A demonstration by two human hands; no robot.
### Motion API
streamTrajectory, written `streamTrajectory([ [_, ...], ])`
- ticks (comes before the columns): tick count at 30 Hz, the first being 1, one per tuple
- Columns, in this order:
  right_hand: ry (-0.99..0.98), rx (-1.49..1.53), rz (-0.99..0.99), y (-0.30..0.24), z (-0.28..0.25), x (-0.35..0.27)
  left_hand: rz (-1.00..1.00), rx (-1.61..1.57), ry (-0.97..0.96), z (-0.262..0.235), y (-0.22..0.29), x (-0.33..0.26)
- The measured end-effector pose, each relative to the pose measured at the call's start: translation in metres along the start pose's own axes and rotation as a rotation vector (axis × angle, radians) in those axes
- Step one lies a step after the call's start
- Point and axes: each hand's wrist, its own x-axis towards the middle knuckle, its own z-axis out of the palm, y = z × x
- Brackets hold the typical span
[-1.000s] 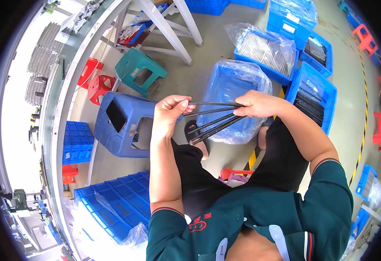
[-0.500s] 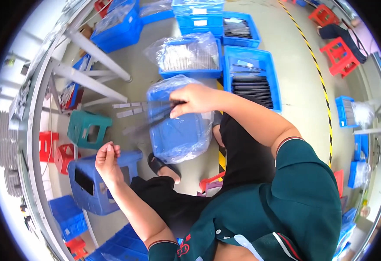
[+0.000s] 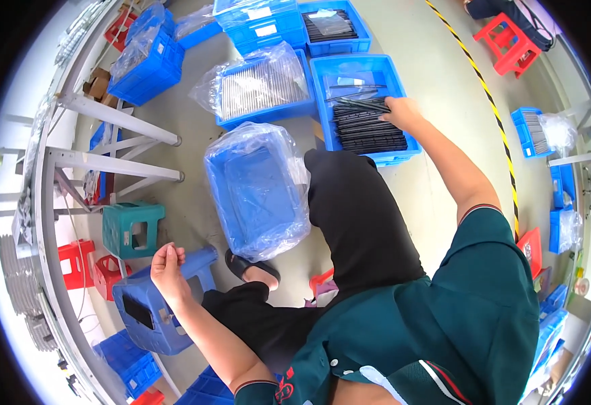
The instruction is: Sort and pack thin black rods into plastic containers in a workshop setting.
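Observation:
My right hand (image 3: pixel 399 113) reaches far forward into a blue crate (image 3: pixel 324 101) and rests on a stack of thin black strips (image 3: pixel 367 128) lying in it. My left hand (image 3: pixel 167 265) hangs loosely curled and holds nothing, above a blue plastic stool (image 3: pixel 153 307) at my left side. Between my knees stands a blue crate lined with a clear plastic bag (image 3: pixel 258 191), with nothing seen inside it. My black trouser leg (image 3: pixel 359 223) runs beside it.
Another bagged blue crate of grey strips (image 3: pixel 261 88) stands beyond the lined one. More blue crates (image 3: pixel 275 20) sit further back. A green stool (image 3: pixel 132 228), red stools (image 3: pixel 79 263) and white table legs (image 3: pixel 116 142) are at left. A yellow-black floor line (image 3: pixel 484 94) runs at right.
My right hand carried the bundle of black strips from in front of me out to the right crate. My left hand let go of them and dropped back beside the blue stool.

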Motion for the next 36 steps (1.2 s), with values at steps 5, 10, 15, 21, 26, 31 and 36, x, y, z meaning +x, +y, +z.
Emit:
streamTrajectory([
  [5,-0.176,-0.102,-0.030,0.027,0.038,-0.013,-0.057,0.045,0.010,0.006,-0.009,0.006],
  [10,-0.240,-0.066,-0.075,0.036,0.064,-0.018,-0.093,0.113,0.001,0.009,-0.019,0.012],
  [15,-0.154,-0.178,-0.209,0.056,0.113,-0.009,-0.119,0.136,0.005,0.015,-0.026,0.015],
  [21,-0.163,-0.352,-0.140,0.049,0.146,0.016,-0.148,0.154,0.031,0.027,-0.026,0.019],
  [26,-0.520,-0.828,0.078,0.012,0.144,0.042,-0.147,0.165,0.035,0.030,-0.022,0.021],
  [31,-0.878,-0.811,0.074,-0.001,0.151,0.108,-0.167,0.189,0.045,0.029,-0.027,0.023],
  [36,0.054,-0.254,-0.353,-0.025,0.142,0.148,-0.181,0.275,0.052,0.020,-0.033,0.025],
])
